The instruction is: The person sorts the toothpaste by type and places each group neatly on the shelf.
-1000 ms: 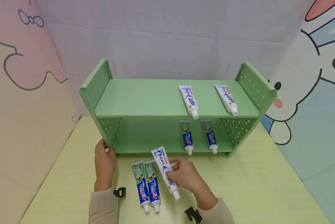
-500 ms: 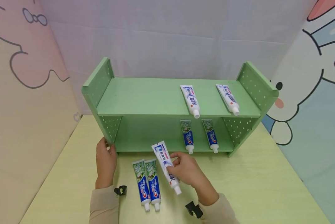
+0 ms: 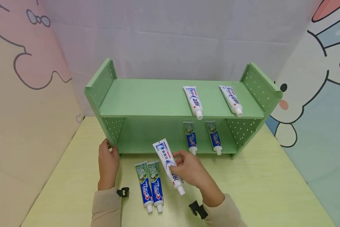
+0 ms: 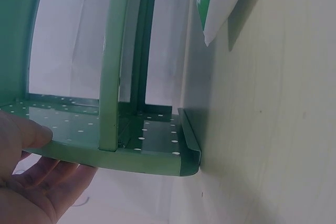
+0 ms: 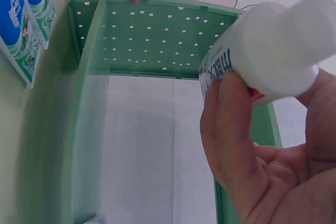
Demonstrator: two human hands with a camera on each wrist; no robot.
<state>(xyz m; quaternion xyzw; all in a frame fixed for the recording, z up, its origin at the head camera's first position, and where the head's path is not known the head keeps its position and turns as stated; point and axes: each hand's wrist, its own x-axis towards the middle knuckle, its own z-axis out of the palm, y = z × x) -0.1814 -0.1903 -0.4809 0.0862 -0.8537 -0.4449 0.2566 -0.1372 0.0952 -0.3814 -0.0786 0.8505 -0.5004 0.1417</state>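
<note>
Within the right hand (image 3: pixel 190 168), a white blue-lettered tube (image 3: pixel 165 155), pinched! Likely light, squashy, best held mid-body; left hand (image 3: pixel 108 165) grips the green two-tier shelf (image 3: pixel 147 97).

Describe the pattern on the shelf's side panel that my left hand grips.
Green with small pale dots; the right wrist view shows that side panel best.

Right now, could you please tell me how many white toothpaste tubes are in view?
3: one held tube in the right hand; a left tube and a right tube on the upper shelf.
</note>
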